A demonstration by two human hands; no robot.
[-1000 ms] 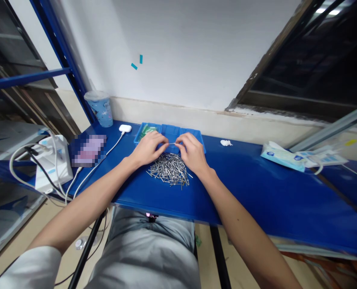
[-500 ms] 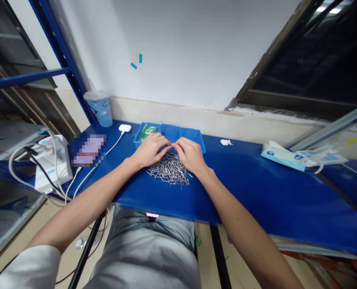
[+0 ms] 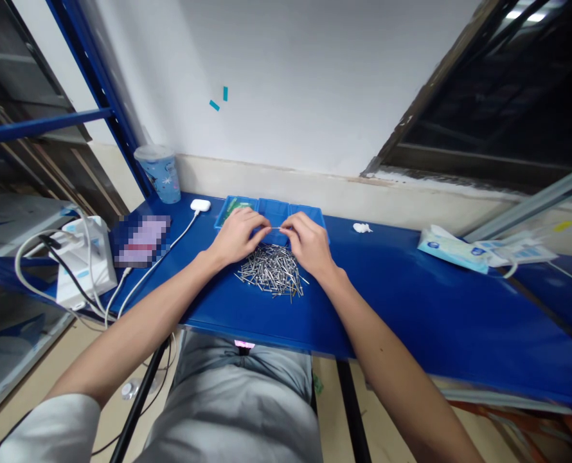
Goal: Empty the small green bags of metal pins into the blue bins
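Observation:
Between my two hands a thin metal pin (image 3: 275, 228) is stretched level, pinched at one end by each. My left hand (image 3: 240, 235) has its thumb and forefinger closed on the left end. The fingertips of my right hand (image 3: 308, 241) close on the right end. Just below and nearer to me lies a heap of similar silvery metal pins (image 3: 274, 273) on the blue table (image 3: 392, 302). Behind my hands sits a blue divided tray (image 3: 272, 206); green and clear small pieces (image 3: 236, 207) lie in its left compartment. My hands partly hide the tray.
A blue patterned cup (image 3: 163, 180), a white earbud case (image 3: 200, 205) on a cable and a blurred-out phone (image 3: 144, 241) are at the left, by a white power strip (image 3: 86, 263). Rightward lie a crumpled white tissue (image 3: 362, 227) and a tissue pack (image 3: 452, 249).
My fingertips have moved slightly apart, and the thin pin now shows between them. The heap and the tray have stayed in place.

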